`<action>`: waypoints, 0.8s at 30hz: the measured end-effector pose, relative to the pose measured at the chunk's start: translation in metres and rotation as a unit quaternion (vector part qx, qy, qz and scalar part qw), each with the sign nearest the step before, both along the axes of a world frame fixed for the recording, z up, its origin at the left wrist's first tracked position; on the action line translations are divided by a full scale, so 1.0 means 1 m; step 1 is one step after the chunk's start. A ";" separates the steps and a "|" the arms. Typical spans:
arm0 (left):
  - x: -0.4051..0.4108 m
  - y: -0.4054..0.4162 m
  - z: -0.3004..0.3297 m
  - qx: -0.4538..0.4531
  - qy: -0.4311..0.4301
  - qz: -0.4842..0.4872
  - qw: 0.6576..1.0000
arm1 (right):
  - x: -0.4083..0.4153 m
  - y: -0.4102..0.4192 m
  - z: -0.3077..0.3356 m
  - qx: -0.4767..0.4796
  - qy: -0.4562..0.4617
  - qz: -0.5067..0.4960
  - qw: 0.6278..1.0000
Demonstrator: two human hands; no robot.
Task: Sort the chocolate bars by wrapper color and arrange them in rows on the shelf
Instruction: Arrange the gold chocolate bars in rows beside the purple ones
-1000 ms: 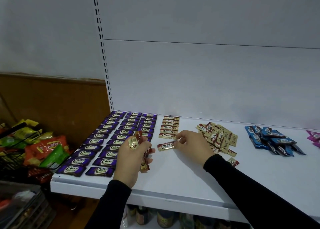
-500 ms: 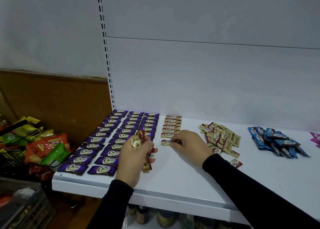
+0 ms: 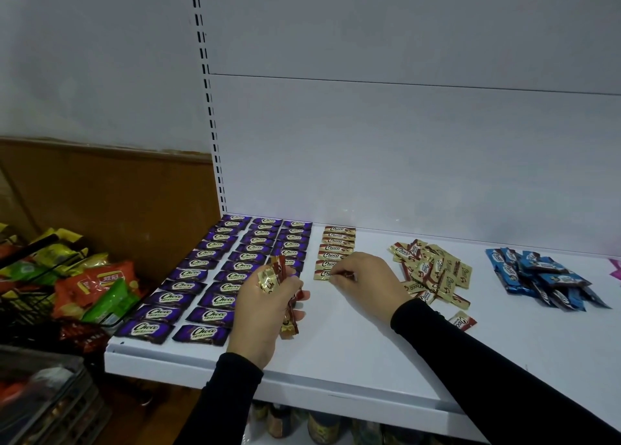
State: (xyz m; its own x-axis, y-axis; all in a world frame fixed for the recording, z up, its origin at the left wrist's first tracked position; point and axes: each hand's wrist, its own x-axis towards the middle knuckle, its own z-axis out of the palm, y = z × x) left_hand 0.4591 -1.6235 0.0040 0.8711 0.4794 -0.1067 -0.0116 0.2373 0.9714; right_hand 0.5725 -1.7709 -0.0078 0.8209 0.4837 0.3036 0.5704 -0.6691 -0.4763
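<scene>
A bunch of gold bars (image 3: pixel 281 288) is gripped in the curled fingers of the left hand (image 3: pixel 265 313), its middle hidden behind the palm. The nearest bar of the gold row (image 3: pixel 336 251) is pinched by the right hand (image 3: pixel 368 285); most of that bar is covered. Three purple rows (image 3: pixel 235 269) are laid on the shelf (image 3: pixel 353 350). A gold heap (image 3: pixel 433 273) and blue heap (image 3: pixel 541 278) lie unsorted. A pink wrapper (image 3: pixel 616 268) is cut off at the edge.
</scene>
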 end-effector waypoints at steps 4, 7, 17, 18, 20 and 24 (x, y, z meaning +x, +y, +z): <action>0.001 0.000 -0.001 0.006 0.004 -0.001 1.000 | 0.001 0.001 -0.001 -0.001 -0.005 -0.001 1.000; 0.001 0.000 0.000 0.010 0.003 -0.004 1.000 | 0.001 0.001 -0.004 0.005 -0.009 -0.005 1.000; 0.001 0.003 -0.002 -0.005 -0.027 -0.016 0.999 | -0.037 0.011 0.011 0.193 0.169 0.078 0.963; 0.000 0.003 -0.002 0.001 -0.024 -0.018 1.000 | -0.040 0.013 0.009 0.190 0.192 0.077 0.960; 0.000 0.003 -0.003 0.009 -0.022 -0.026 0.999 | -0.044 0.018 0.009 0.201 0.248 0.076 0.945; 0.000 0.003 -0.004 0.027 -0.019 -0.037 0.999 | -0.052 0.022 0.015 0.293 0.332 0.068 0.894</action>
State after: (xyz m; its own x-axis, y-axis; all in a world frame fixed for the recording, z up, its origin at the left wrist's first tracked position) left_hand 0.4595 -1.6208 0.0001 0.9072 0.4178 -0.0495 -0.0323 0.1865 0.9819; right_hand 0.5201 -1.7494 0.0067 0.8599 0.5104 0.0050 0.0884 -0.1392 -0.9863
